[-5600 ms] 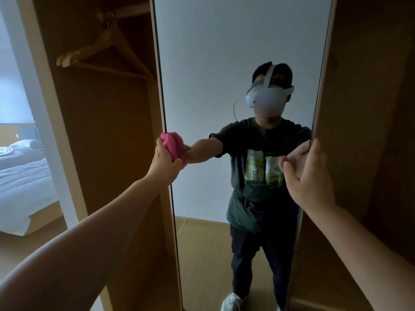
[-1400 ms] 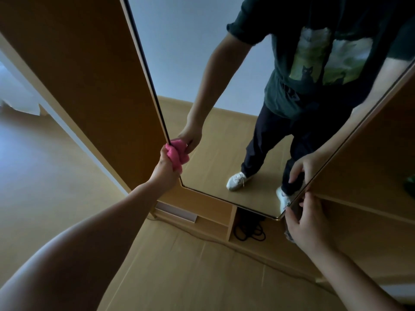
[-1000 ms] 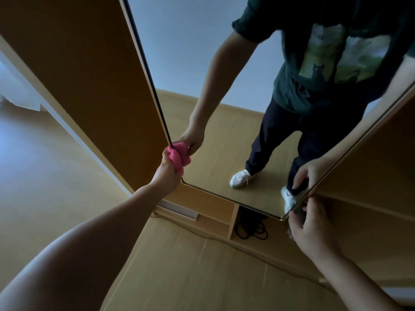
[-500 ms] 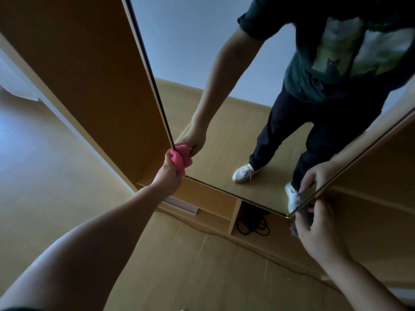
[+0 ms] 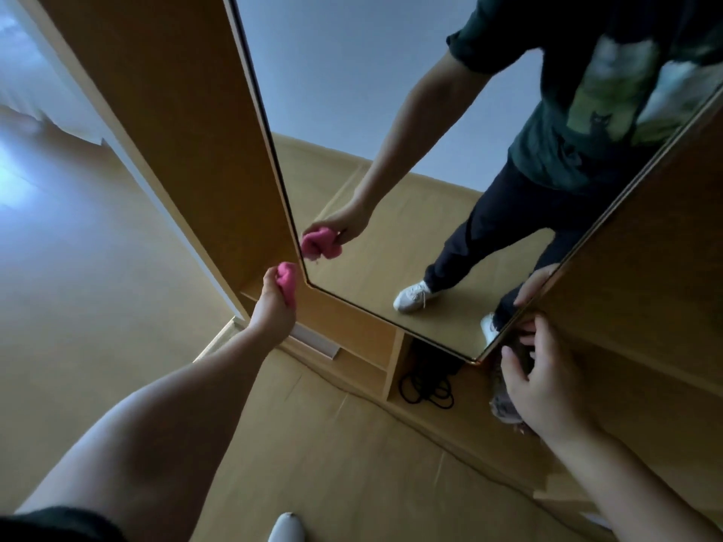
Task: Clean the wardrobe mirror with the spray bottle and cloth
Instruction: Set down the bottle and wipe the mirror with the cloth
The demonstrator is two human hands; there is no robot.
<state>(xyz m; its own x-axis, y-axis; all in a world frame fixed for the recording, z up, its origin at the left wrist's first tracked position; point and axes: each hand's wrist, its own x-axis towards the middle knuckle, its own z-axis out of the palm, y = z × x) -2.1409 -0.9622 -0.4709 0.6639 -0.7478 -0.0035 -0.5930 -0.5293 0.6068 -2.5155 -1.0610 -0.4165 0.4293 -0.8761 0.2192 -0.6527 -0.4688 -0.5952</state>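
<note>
The tall wardrobe mirror (image 5: 352, 91) tilts across the view, and its lower left corner sits just right of my left hand (image 5: 272, 307). That hand grips a balled-up pink cloth (image 5: 287, 279), held a little off the glass beside that corner; the mirror reflects both cloth and hand. My right hand (image 5: 547, 381) is at the mirror's lower right corner, fingers loosely curled round the door's edge. No spray bottle is in view.
The wooden wardrobe panel (image 5: 176, 111) stands left of the mirror. Below the mirror is an open compartment holding a coiled black cable (image 5: 426, 385). The wooden floor (image 5: 78, 267) spreads to the left. My white shoe tip (image 5: 285, 528) shows at the bottom.
My left hand slid the cloth down the mirror's left edge, then lifted it off the glass past the lower corner. My right hand moved down the right edge to the bottom corner.
</note>
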